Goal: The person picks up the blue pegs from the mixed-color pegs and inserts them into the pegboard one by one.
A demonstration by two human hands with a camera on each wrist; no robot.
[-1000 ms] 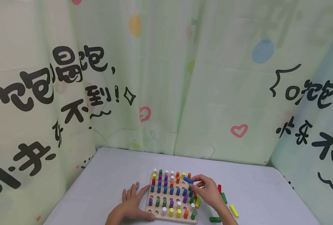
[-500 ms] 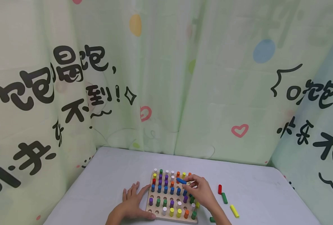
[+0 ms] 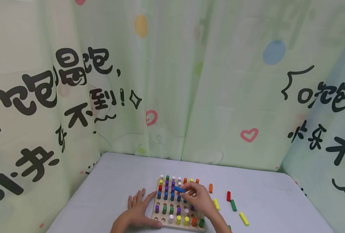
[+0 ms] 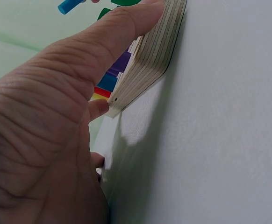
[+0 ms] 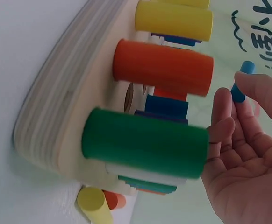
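Note:
A wooden pegboard [image 3: 176,227] carries rows of coloured pegs, with some bare holes among them. Between thumb and fingertips my right hand [image 3: 199,198] pinches a blue peg [image 3: 179,189], held tilted above the middle of the board, over the row of blue pegs. The right wrist view shows this blue peg [image 5: 248,67] raised beyond a green peg [image 5: 145,142] standing at the near corner. My left hand [image 3: 137,210] lies spread at the board's left side, its thumb at the near-left corner and index fingertip against the left edge. The right hand hides several pegs.
Loose pegs lie on the white table [image 3: 111,174] right of the board: orange [image 3: 210,188], red [image 3: 229,196], green [image 3: 233,205] and two yellow, one nearer [image 3: 216,204], one farther right. Patterned curtains [image 3: 166,81] hang behind the table and at its sides.
My right hand has carried the blue peg leftward across the board, from its right side to the middle. Loose orange and yellow pegs have come into view behind it. The left hand stays put.

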